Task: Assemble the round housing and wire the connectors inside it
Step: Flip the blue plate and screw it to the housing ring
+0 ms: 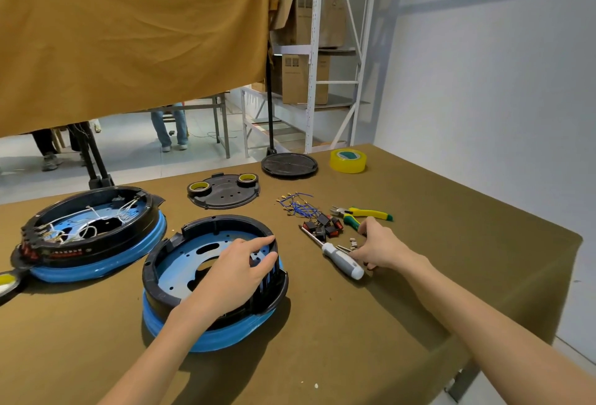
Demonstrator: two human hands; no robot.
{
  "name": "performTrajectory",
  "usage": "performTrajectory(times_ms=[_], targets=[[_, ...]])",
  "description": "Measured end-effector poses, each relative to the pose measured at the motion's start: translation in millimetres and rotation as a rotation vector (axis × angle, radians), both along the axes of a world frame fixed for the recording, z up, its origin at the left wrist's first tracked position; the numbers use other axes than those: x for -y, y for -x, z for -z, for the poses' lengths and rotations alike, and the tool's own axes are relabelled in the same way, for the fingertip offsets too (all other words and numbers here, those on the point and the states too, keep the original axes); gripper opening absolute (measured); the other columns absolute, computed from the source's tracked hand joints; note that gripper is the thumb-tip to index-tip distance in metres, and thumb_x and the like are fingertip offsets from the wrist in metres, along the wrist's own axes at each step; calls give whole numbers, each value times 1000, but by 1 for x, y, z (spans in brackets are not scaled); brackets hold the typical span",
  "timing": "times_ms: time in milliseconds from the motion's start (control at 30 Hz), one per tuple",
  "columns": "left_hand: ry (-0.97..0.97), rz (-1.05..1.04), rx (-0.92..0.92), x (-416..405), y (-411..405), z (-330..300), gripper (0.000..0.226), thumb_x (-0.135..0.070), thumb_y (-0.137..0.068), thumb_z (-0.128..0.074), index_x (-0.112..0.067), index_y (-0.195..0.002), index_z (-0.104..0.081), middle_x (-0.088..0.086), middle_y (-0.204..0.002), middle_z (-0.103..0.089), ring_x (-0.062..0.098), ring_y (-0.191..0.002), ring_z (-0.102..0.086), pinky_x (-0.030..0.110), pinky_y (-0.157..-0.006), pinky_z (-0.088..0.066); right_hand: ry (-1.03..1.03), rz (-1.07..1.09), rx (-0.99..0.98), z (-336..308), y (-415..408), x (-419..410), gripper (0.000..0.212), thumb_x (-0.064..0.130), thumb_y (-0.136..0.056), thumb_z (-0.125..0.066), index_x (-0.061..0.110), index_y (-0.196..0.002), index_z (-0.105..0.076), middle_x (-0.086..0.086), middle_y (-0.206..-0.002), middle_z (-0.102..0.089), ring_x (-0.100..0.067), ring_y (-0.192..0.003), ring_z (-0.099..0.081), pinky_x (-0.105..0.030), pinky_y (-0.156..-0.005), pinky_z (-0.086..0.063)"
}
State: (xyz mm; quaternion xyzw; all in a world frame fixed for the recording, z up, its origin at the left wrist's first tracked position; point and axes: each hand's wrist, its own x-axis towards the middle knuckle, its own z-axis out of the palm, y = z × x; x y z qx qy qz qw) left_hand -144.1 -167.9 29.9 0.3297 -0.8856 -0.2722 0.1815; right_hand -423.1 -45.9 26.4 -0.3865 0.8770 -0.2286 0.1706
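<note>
Empty round housing on the desk, left hand pinching its right rim, right hand right of the housing, fingers curled at the small connectors, whether gripping unclear, beside the screwdriver, wired housing to the left.

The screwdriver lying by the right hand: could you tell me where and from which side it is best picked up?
Grip the screwdriver by its thick white and grey handle, which lies nearest the person. Its thin shaft points away toward the black switches. Come from above with the right hand, fingers across the handle. It lies flat on the table, so probably only a top-down pinch gets fingers around it.
</note>
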Motion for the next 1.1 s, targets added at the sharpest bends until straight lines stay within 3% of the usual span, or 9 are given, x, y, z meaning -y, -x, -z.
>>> performTrajectory(times_ms=[100, 233, 333, 400, 567, 700, 800, 933, 1100], targets=[[-4, -4, 3, -1, 1, 0, 49, -49, -104, -45, -41, -152, -41, -2, -115, -55, 9, -86, -56, 19, -64, -42, 4, 9, -13, 3, 5, 1, 22, 14, -96, -67, 13, -115, -56, -10, -111, -63, -23, -67, -73, -30, -55, -60], [-15, 0, -2, 0, 0, 0, 49, -49, -104, -45, -41, -153, -41, -3, -113, -54, 10, -84, -57, 19, -64, -43, 59, -37, -120, 11, 9, 4, 7, 18, -97, -67, 14, -100, -63, -9, -91, -68, -17, -47, -66, -25, -47, -50], [-17, 2, -5, 1, 0, 2, 49, -49, -104, -45, -41, -153, -41, -3, -112, -55, 10, -87, -57, 22, -70, -48, 91, -101, -144, 13, 12, 5, 1, 18, -97, -68, 18, -98, -68, -3, -80, -64, -21, -48, -65, -28, -47, -51], [-16, 6, -2, 2, 1, 3, 49, -49, -104, -45, -41, -153, -41, -3, -113, -56, 11, -86, -59, 23, -70, -51, 86, -145, -159, 13, 14, 6, 6, 18, -98, -67, 19, -102, -72, 1, -76, -62, -21, -50, -64, -27, -46, -50], [-30, 17, -10, 3, 1, 4, 49, -50, -103, -46, -42, -152, -42, -2, -115, -60, 21, -81, -67, 36, -69, -59, 95, -153, -211, 15, 21, 9, 15, 19, -99, -68, 13, -108, -77, 6, -81, -64, -2, -59, -51, -15, -53, -36], [-33, 13, -13, 5, 1, 5, 49, -51, -103, -46, -43, -151, -41, -4, -113, -60, 18, -81, -66, 32, -67, -58, 156, -116, -218, 18, 21, 5, 10, 21, -96, -71, 14, -101, -77, 1, -96, -69, -10, -83, -59, -23, -71, -45], [-36, 13, -11, 4, 1, 5, 50, -51, -103, -46, -43, -152, -41, -5, -113, -61, 18, -80, -66, 30, -63, -57, 213, -103, -196, 17, 20, 0, 7, 20, -95, -72, 14, -98, -75, 0, -97, -71, -13, -89, -64, -29, -81, -54], [-54, 13, -7, 2, 1, 2, 49, -50, -103, -46, -43, -152, -41, -5, -116, -62, 27, -83, -70, 41, -66, -59, 404, -55, -221, 5, 2, 1, 11, 15, -91, -75, 18, -81, -74, 5, -81, -71, -11, -77, -67, -26, -72, -55], [-36, 13, -3, 3, 0, 2, 50, -52, -103, -46, -43, -152, -41, -6, -117, -63, 21, -83, -69, 41, -70, -61, 538, -178, -155, -17, -39, 13, 12, 9, -87, -76, 14, -76, -75, 4, -67, -72, -13, -64, -71, -38, -64, -62]])
